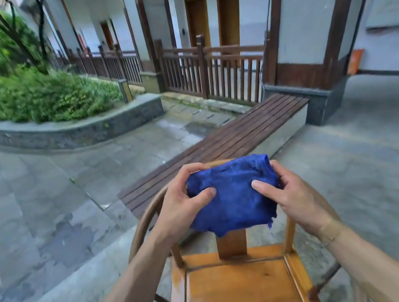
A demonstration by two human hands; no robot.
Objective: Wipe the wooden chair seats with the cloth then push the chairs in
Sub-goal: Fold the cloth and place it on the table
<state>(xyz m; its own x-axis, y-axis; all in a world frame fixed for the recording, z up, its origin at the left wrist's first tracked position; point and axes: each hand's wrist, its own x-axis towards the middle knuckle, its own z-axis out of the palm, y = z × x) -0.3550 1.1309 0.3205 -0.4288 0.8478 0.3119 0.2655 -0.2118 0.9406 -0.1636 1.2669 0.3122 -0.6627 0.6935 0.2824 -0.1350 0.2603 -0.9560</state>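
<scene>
A folded blue cloth [234,195] is held up in front of me, above the curved back rail of a wooden chair. My left hand [183,203] grips its left edge, thumb on top. My right hand [292,196] grips its right edge the same way. Below them is the chair's glossy orange-brown seat [239,296], with its central back splat [232,243] partly hidden behind the cloth. The seat's left side shines as if wet.
A long slatted wooden bench [230,140] lies just beyond the chair. Stone paving [46,214] spreads to the left and right. A raised stone planter with shrubs [41,102] sits far left, a wooden railing [212,73] and pillars behind.
</scene>
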